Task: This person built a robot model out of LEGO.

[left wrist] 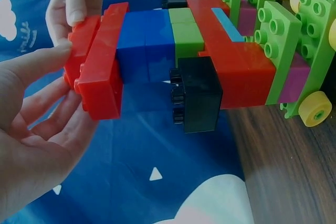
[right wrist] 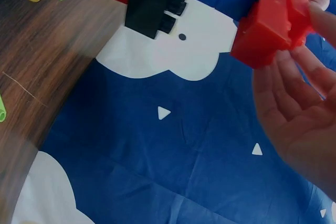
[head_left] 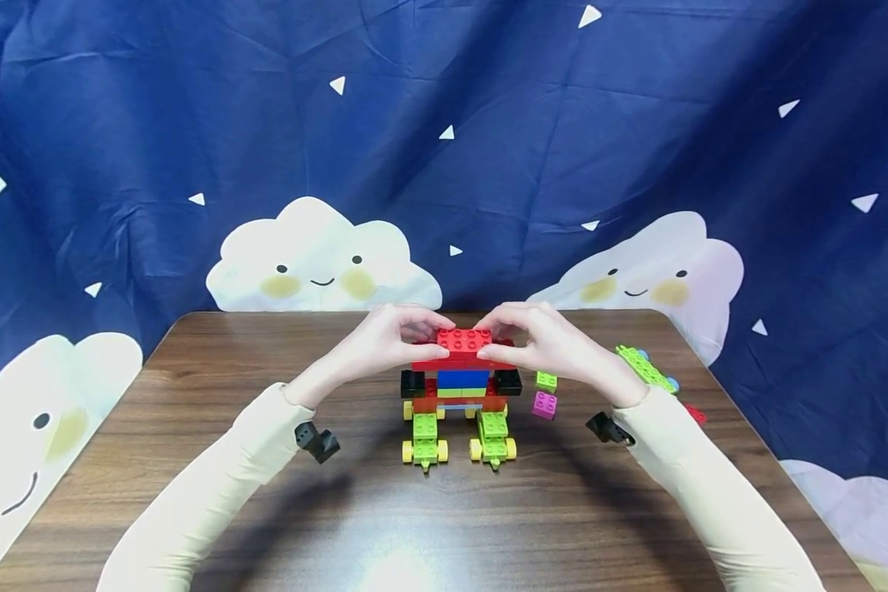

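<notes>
A red toy brick (head_left: 464, 339) tops a building-block model, above a longer red brick (left wrist: 103, 64). My left hand (head_left: 395, 339) pinches its left end between thumb and fingers. At the opposite end, my right hand (head_left: 536, 339) grips it the same way. Under the red bricks come blue bricks (head_left: 463, 379) and a lime-green layer. Black bricks (left wrist: 198, 94) stick out at both sides, above a wide red layer (left wrist: 239, 69). At the bottom, green wheeled bases (head_left: 425, 440) with yellow wheels stand on the table. In the right wrist view the red bricks (right wrist: 265, 30) are partly hidden by fingers.
Right of the model lie a small green brick (head_left: 546, 381) and a magenta brick (head_left: 544, 404). Farther right are a green wheeled base (head_left: 645, 367) with blue wheels and a red piece (head_left: 696, 413). A blue cloud-print curtain (head_left: 444, 164) hangs behind the wooden table (head_left: 303, 510).
</notes>
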`<state>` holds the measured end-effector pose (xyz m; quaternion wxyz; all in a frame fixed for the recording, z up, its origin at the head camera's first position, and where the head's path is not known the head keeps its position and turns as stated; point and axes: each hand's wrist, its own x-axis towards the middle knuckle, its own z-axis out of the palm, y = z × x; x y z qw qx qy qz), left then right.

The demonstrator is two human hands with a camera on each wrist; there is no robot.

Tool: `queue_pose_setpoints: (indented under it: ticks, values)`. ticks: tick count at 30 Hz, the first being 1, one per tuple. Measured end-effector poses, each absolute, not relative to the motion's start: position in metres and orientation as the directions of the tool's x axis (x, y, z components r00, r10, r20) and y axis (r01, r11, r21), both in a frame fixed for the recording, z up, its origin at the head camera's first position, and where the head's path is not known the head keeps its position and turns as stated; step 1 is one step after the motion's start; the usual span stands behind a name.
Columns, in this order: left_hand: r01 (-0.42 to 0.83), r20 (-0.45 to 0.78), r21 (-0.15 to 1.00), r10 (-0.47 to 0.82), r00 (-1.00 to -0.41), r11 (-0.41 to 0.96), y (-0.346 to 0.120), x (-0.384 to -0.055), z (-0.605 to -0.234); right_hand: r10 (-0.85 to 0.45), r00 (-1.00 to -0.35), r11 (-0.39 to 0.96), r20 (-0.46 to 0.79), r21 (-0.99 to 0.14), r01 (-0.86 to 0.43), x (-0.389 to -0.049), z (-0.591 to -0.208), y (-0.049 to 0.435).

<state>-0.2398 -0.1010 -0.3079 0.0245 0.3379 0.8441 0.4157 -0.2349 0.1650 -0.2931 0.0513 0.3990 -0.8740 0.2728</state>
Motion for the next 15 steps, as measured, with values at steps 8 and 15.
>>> queue_pose_setpoints:
  ticks: [8,15]
  values:
    - [0.547,0.231,0.713,0.588,-0.775,0.44,-0.1002,-0.2378,-0.3067,-0.674,-0.686,0.55,0.273,-0.435,-0.713,-0.2339,-0.2906,0.1643]
    - [0.52,0.205,0.721,0.576,-0.792,0.459,-0.0979,-0.2382,-0.3045,-0.687,-0.687,0.553,0.235,-0.443,-0.705,-0.236,-0.2846,0.1635]
